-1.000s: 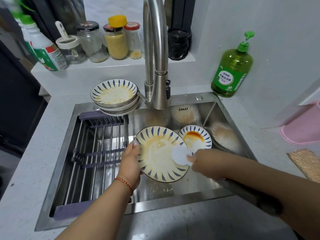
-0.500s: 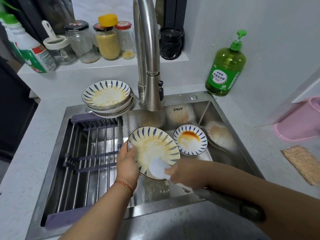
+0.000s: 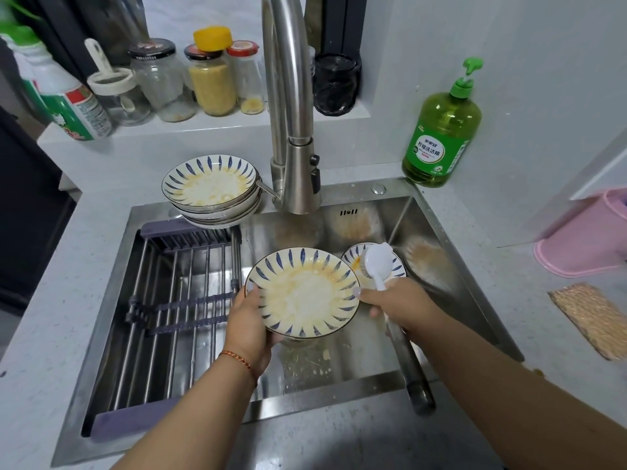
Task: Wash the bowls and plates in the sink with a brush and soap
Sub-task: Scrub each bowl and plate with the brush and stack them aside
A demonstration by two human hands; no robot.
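My left hand grips the near-left rim of a greasy plate held over the middle of the sink. My right hand grasps a white brush, its head raised over a small bowl by the sink's far-right corner, thumb touching the plate. More plates are stacked at the far-left corner; the soap bottle stands on the bench behind.

1. White speckled counter w/ plain white wall behind.
2. White ledge carrying glass jars, black cup.
3. Pink bin far right, dark cabinet left.
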